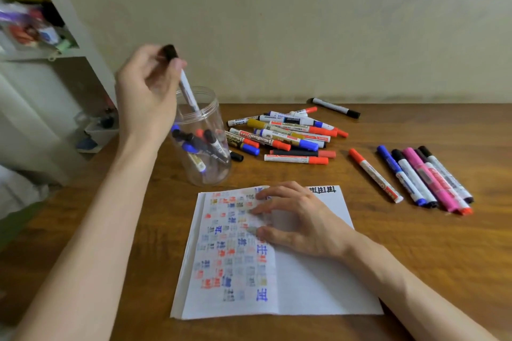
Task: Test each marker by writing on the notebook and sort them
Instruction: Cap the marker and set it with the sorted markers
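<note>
My left hand [146, 91] pinches a white marker with a black cap [186, 88] by its top end, its lower end dipping into the mouth of a clear plastic jar [219, 119]. Several markers lie inside the jar. My right hand [293, 219] rests with spread fingers on the open notebook [318, 285], whose left page is covered with coloured test marks. A heap of mixed markers [285, 133] lies behind the notebook. A separate row of markers [424, 177] lies to the right.
A single black-capped marker [336, 107] lies by the wall at the back. A red marker [374, 174] lies alone between heap and row. White shelving [55, 44] with clutter stands at the left beyond the wooden table [443, 257].
</note>
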{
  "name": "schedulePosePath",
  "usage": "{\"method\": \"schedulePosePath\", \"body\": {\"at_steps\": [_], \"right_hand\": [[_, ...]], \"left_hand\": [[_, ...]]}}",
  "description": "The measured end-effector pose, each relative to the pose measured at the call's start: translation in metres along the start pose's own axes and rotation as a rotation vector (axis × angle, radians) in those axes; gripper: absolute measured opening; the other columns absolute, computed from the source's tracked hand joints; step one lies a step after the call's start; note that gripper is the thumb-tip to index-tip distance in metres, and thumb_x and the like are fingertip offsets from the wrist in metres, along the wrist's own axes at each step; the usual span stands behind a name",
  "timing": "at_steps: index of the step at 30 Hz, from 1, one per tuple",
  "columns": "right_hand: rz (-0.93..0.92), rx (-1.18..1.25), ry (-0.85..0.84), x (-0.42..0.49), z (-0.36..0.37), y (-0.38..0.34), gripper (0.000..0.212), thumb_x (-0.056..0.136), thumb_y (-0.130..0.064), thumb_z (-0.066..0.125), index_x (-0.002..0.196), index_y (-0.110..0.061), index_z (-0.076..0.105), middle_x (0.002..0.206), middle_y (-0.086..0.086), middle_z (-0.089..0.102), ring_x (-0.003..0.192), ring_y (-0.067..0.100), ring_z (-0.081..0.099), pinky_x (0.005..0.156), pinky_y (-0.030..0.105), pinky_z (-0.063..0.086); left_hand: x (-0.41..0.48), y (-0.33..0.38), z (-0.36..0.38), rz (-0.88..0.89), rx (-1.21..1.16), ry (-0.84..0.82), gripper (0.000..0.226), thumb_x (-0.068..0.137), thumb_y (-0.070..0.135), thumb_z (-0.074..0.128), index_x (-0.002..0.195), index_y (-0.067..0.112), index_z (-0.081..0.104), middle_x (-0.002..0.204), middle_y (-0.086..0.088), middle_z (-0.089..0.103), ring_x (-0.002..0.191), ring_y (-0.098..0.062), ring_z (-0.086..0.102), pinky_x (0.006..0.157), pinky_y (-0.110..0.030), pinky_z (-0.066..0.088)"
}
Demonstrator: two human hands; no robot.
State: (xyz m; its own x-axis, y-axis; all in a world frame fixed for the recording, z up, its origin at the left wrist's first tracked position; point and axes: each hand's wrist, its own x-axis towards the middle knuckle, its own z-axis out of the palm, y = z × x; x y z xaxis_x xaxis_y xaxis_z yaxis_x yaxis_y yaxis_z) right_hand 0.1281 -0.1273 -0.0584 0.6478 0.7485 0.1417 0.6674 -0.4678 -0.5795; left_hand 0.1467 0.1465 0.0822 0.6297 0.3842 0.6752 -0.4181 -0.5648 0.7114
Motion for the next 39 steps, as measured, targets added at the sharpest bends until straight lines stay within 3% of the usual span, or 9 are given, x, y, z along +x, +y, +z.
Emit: {"method": "schedulePosePath", "body": {"at_steps": [5,9,13,18,21,25,30,35,39], "right_hand": [[0.001,0.005,0.003,0.000,0.002,0.001,0.045,0.093,-0.065,0.067,0.131,-0.042,0.069,0.150,-0.025,0.050,0.142,-0.004,0.033,0.118,0.033,0.033],[0.010,0.014,-0.009,0.000,0.002,0.001,0.045,0.093,-0.065,0.066,0.132,-0.042,0.068,0.151,-0.026,0.048,0.143,-0.006,0.030,0.117,0.031,0.031],[0.013,0.011,-0.007,0.001,0.003,0.002,0.045,0.093,-0.065,0.066,0.132,-0.043,0.068,0.151,-0.027,0.048,0.143,-0.006,0.030,0.120,0.035,0.032],[0.014,0.010,-0.004,0.000,0.004,0.003,0.045,0.093,-0.065,0.066,0.132,-0.042,0.068,0.151,-0.026,0.048,0.143,-0.005,0.031,0.120,0.039,0.033],[0.007,0.002,0.016,-0.001,0.004,0.003,0.044,0.094,-0.062,0.068,0.132,-0.040,0.069,0.151,-0.023,0.050,0.142,-0.003,0.034,0.118,0.037,0.034],[0.022,-0.004,0.077,-0.001,0.006,0.003,0.047,0.092,-0.063,0.071,0.132,-0.038,0.069,0.149,-0.017,0.051,0.135,0.001,0.042,0.112,0.029,0.038],[0.028,0.035,0.154,-0.003,0.004,0.003,0.042,0.091,-0.055,0.075,0.122,-0.027,0.074,0.132,-0.011,0.063,0.119,0.005,0.055,0.102,0.025,0.045],[0.132,0.024,0.424,-0.011,-0.010,0.018,0.010,0.096,-0.033,0.072,0.096,-0.024,0.075,0.097,-0.016,0.069,0.091,0.001,0.061,0.081,0.025,0.051],[0.334,0.019,0.567,-0.014,-0.021,0.035,0.004,0.095,-0.027,0.073,0.095,-0.024,0.073,0.091,-0.014,0.070,0.083,0.002,0.066,0.072,0.024,0.056]], "left_hand": [[-0.018,-0.013,0.004,-0.055,0.143,-0.159,0.028,0.101,0.013,0.062,0.127,0.021,0.056,0.113,0.003,0.075,0.103,0.000,0.072,0.089,-0.023,0.059],[-0.021,-0.017,0.004,-0.013,0.290,-0.186,0.009,0.101,0.023,0.063,0.109,0.024,0.066,0.106,0.011,0.075,0.105,-0.001,0.069,0.088,-0.038,0.061],[-0.023,-0.018,0.005,-0.031,0.339,-0.184,0.016,0.101,0.030,0.061,0.109,0.023,0.072,0.107,0.011,0.072,0.107,-0.004,0.065,0.092,-0.040,0.059],[-0.052,-0.006,0.022,0.290,0.321,0.075,0.017,0.099,0.018,0.063,0.111,0.007,0.069,0.112,-0.004,0.069,0.112,-0.015,0.059,0.099,-0.029,0.048],[-0.081,0.004,0.045,0.461,0.228,0.167,0.012,0.097,0.000,0.059,0.101,-0.004,0.069,0.103,-0.015,0.067,0.096,-0.020,0.059,0.086,-0.027,0.047],[-0.109,0.010,0.083,0.367,0.109,-0.099,0.017,0.097,-0.003,0.056,0.104,0.003,0.069,0.095,-0.002,0.069,0.087,-0.007,0.063,0.078,-0.021,0.050],[-0.116,-0.027,0.127,0.071,0.400,-0.545,0.028,0.096,0.017,0.068,0.122,0.026,0.065,0.116,0.012,0.070,0.109,-0.006,0.062,0.091,-0.028,0.055],[-0.118,-0.044,0.131,0.066,0.529,-0.631,0.039,0.091,0.031,0.076,0.127,0.023,0.065,0.125,0.005,0.068,0.120,-0.016,0.054,0.094,-0.032,0.044],[-0.122,-0.048,0.134,0.023,0.564,-0.680,0.041,0.091,0.037,0.076,0.128,0.025,0.064,0.125,0.000,0.059,0.120,-0.019,0.050,0.096,-0.033,0.043]]}}
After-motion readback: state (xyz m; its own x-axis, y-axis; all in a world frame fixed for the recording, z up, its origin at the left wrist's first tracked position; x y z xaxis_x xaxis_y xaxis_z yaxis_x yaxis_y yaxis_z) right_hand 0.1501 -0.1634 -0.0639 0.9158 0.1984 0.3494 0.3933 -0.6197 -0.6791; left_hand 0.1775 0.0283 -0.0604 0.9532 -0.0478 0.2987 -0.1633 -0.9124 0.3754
